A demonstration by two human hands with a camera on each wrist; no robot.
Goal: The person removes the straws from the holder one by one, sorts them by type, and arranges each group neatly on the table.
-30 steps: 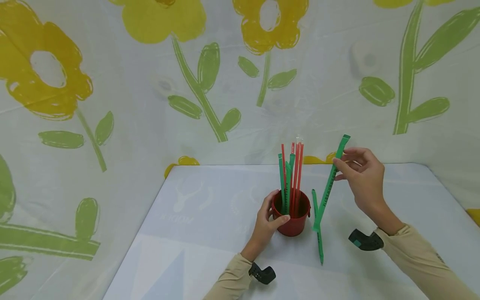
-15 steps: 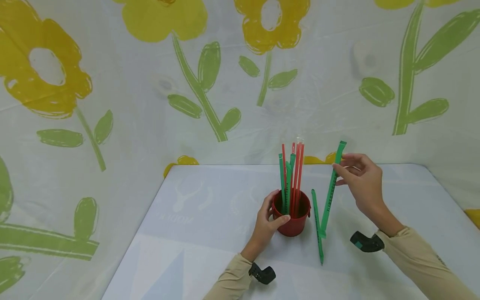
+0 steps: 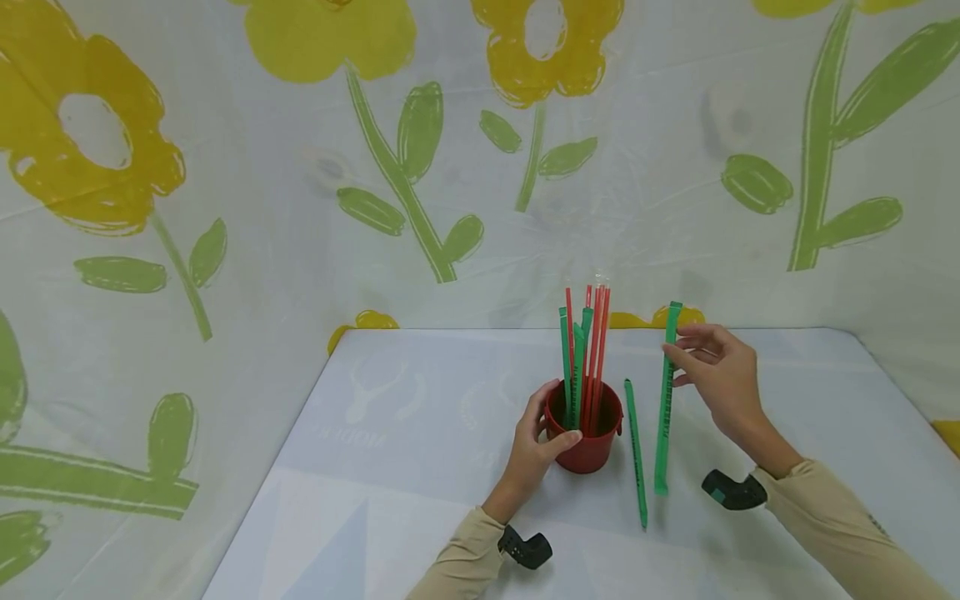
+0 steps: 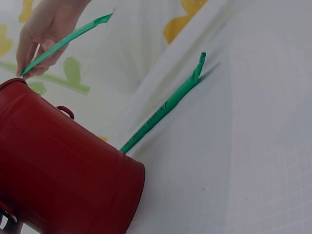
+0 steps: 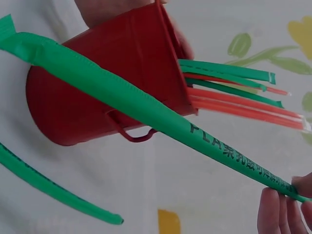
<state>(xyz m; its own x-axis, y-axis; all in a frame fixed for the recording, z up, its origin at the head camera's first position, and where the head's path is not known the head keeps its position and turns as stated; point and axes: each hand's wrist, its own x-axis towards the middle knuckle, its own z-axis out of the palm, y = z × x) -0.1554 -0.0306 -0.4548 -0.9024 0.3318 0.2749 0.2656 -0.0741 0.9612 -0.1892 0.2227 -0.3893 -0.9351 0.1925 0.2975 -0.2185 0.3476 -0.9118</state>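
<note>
My left hand grips a small red metal bucket at its left side, with the thumb over the near rim. Inside the bucket stand several green paper-wrapped straws and several red straws in clear wrappers. To the right of it, my right hand pinches another green wrapped straw near its upper end. This straw hangs nearly upright; black print with "PLA" shows on it in the right wrist view. Between it and the bucket, one green wrapped straw lies on the table.
The white table reaches back to a pale curtain printed with yellow flowers. A side handle sticks out from the bucket toward the lying straw. Each wrist wears a black camera mount.
My right hand has come down and nearer with its straw, which has turned more upright. The straw's lower end has swung right, off the lying straw in view. The left hand and bucket stay put.
</note>
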